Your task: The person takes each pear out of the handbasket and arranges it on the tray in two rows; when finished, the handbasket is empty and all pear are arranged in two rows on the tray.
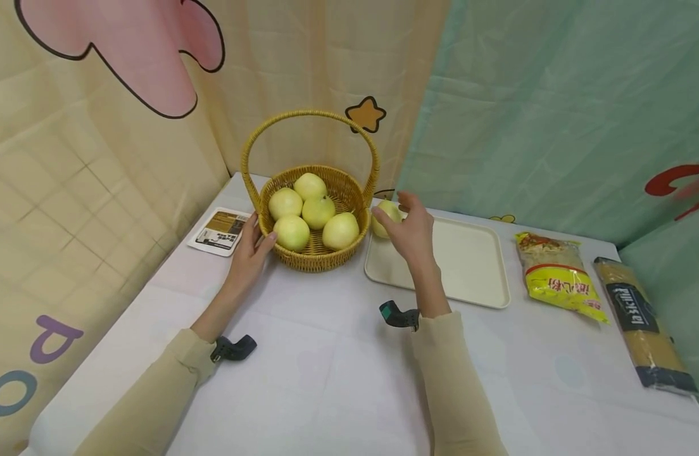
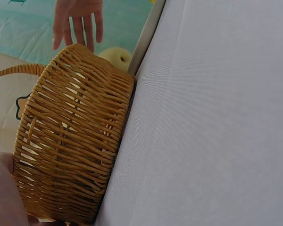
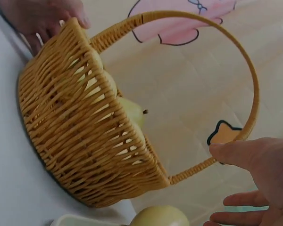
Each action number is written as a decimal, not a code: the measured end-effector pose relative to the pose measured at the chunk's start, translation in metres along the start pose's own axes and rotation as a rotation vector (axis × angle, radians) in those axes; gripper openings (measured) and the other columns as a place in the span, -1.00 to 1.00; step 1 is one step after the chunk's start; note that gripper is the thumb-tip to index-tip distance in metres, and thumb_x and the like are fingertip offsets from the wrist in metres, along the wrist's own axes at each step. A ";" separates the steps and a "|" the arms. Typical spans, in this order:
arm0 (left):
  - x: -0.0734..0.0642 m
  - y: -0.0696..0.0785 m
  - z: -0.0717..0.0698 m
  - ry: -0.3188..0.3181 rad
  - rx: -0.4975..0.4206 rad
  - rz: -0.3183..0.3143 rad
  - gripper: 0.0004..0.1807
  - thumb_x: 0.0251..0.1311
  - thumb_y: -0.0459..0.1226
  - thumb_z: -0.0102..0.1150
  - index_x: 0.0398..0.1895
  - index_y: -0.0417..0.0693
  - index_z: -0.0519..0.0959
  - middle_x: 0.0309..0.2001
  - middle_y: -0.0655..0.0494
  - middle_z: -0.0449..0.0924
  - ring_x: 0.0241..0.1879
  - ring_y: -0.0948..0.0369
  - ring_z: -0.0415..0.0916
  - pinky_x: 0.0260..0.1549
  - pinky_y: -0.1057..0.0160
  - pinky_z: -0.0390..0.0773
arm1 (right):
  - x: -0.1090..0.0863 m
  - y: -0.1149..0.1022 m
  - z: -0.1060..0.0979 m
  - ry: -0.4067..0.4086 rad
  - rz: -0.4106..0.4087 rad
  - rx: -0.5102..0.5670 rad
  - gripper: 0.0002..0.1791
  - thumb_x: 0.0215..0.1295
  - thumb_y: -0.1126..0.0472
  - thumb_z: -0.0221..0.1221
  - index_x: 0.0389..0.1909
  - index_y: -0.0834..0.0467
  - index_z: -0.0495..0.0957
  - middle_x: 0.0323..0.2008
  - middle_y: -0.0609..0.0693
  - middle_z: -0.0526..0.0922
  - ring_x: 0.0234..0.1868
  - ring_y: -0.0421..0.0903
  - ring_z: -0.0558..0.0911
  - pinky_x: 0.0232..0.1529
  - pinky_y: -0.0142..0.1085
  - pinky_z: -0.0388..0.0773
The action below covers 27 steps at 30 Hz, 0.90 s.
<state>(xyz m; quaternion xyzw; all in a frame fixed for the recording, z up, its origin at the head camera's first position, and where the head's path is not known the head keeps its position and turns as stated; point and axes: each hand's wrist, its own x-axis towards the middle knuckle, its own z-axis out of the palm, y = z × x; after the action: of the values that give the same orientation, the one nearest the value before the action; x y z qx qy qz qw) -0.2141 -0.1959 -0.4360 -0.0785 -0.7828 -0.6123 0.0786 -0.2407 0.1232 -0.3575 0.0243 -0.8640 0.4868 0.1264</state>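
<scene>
A wicker basket (image 1: 312, 261) with a tall arched handle holds several round yellow-green pears (image 1: 292, 233). My left hand (image 1: 250, 250) grips the basket's left side, thumb at the rim and fingers along the outer wall. One more pear (image 1: 385, 218) sits at the left end of a cream tray (image 1: 469, 259), beside the basket. My right hand (image 1: 412, 229) is over that end of the tray with its fingers spread and nothing held. In the left wrist view the right hand's fingers (image 2: 88, 30) stretch out above the pear (image 2: 115, 57), apart from it.
To the left of the basket lies a small white packet (image 1: 217, 232) with a dark label. A yellow food bag (image 1: 560, 275) and a long pack of noodles (image 1: 646, 323) lie at the right. Printed curtains hang behind the white table (image 1: 327, 380).
</scene>
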 end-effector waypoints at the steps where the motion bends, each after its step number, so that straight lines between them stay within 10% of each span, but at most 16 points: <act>1: 0.000 0.000 0.000 0.000 0.004 0.001 -0.20 0.64 -0.18 -0.05 0.74 -0.05 -0.19 0.70 -0.19 -0.08 0.68 -0.05 -0.04 0.65 -0.04 0.08 | -0.001 -0.004 0.000 -0.015 -0.005 0.001 -0.20 0.39 -0.06 0.36 0.49 0.27 0.38 0.45 0.19 0.50 0.43 0.17 0.49 0.41 0.06 0.53; 27: -0.002 -0.001 0.000 0.000 0.008 0.001 -0.21 0.63 -0.13 -0.04 0.73 -0.07 -0.15 0.70 -0.19 -0.07 0.67 -0.06 -0.02 0.65 -0.04 0.09 | -0.031 -0.039 0.068 -0.281 -0.212 0.136 -0.26 0.37 -0.02 0.41 0.44 0.23 0.45 0.38 0.15 0.57 0.38 0.05 0.56 0.39 0.00 0.58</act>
<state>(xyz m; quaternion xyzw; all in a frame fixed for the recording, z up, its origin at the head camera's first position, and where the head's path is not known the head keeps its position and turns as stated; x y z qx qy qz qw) -0.2126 -0.1956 -0.4371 -0.0787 -0.7853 -0.6090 0.0795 -0.2176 0.0425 -0.3657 0.1917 -0.8307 0.5200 0.0531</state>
